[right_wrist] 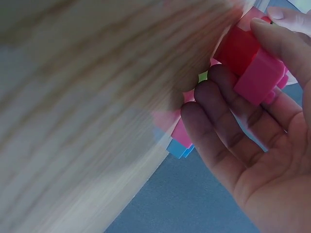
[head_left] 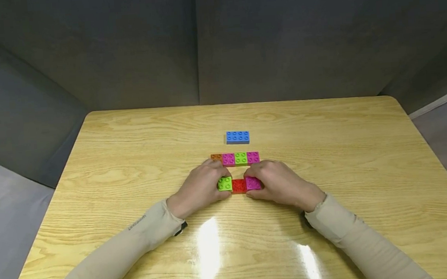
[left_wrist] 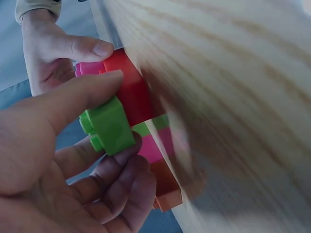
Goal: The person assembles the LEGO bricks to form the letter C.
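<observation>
Pink bricks (head_left: 253, 183) total 3, green bricks (head_left: 225, 184) 2, red brick (head_left: 239, 186) 1

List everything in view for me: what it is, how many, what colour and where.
Wood-grain table: 1, pale yellow-brown, under the bricks
Backdrop: 1, dark grey, beyond the table
Eight-stud toy brick: 1, blue, farthest out
Row end brick: 1, orange, left end of the middle row, partly hidden
Row pink bricks: 2, pink, either side of the row's green one
Row green brick: 1, lime green, middle row
Red brick: 1, red, nearest group, centre
Held green brick: 1, lime green, red brick's left end
Held pink brick: 1, pink, red brick's right end
Sleeves: 2, beige, on both forearms
Hands: 2, bare; left pinches green, right pinches pink
</observation>
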The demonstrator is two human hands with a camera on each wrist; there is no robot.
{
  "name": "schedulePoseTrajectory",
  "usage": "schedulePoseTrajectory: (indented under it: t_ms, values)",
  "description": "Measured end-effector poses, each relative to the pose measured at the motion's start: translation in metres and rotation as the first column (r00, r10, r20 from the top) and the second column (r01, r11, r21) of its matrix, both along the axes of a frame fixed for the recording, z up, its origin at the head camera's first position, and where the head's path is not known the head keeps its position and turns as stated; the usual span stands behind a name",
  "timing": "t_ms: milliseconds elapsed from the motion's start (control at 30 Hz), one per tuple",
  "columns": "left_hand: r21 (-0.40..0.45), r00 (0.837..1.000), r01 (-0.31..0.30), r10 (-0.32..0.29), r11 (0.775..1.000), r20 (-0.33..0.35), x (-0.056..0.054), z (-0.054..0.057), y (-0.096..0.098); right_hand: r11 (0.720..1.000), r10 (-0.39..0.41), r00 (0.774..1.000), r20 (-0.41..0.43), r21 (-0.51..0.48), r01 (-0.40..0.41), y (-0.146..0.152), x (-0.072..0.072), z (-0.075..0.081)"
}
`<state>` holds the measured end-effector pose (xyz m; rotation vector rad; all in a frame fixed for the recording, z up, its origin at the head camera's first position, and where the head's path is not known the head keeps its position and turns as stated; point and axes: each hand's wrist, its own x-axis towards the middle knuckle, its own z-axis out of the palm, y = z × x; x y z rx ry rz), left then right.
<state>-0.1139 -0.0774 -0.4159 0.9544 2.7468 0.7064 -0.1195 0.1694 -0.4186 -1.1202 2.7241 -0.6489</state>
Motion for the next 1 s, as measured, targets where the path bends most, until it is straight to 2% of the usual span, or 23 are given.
schedulePoseTrajectory:
  t_ms: [300,767,1000]
  values:
    - [-0.036,1.000,0.007,-0.008,0.999,-0.026,-0.0010,0.0006,0.0018,1.000,0.006,1.000,-0.001,0.002,-0.006,-0.0009,-0.0006,-0.0008]
    - [-0.008,0.998,0.002,-0.002,1.000,-0.061,0.0002,-0.0043,0.0008,1.000,0.001,1.000,-0.005,0.006,-0.001,-0.0012,0.0002,-0.0002]
    - [0.052,0.999,-0.007,0.009,0.999,-0.037,-0.0011,-0.0083,-0.0008,1.000,0.002,1.000,-0.006,0.005,-0.002,-0.0014,-0.0003,0.0002]
